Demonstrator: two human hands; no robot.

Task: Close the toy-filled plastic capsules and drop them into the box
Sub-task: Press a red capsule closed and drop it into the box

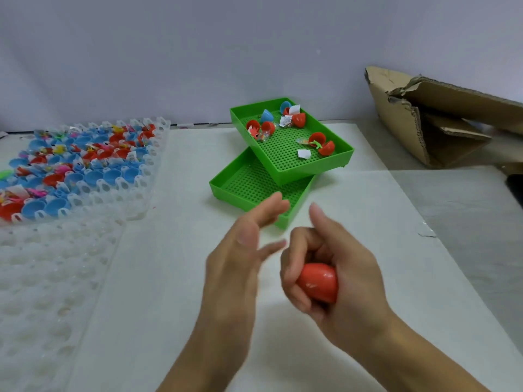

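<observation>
A closed red plastic egg-shaped capsule [318, 282] sits in the right hand [336, 275], whose grip curls round it above the white table [175, 278], thumb raised. Just beside it the left hand [240, 250] hangs with fingers straight, holding nothing. Beyond them lie two stacked green perforated plastic trays [291, 171], the upper holding open capsule halves. A torn brown cardboard box [402, 123] stands far right, a clear moulded tray of capsule halves [158, 154] far left.

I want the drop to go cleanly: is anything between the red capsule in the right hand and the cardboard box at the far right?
Nothing visible blocks it. The right hand grips the red capsule, and only bare white table lies toward the cardboard box. The green trays sit left of that line.
</observation>
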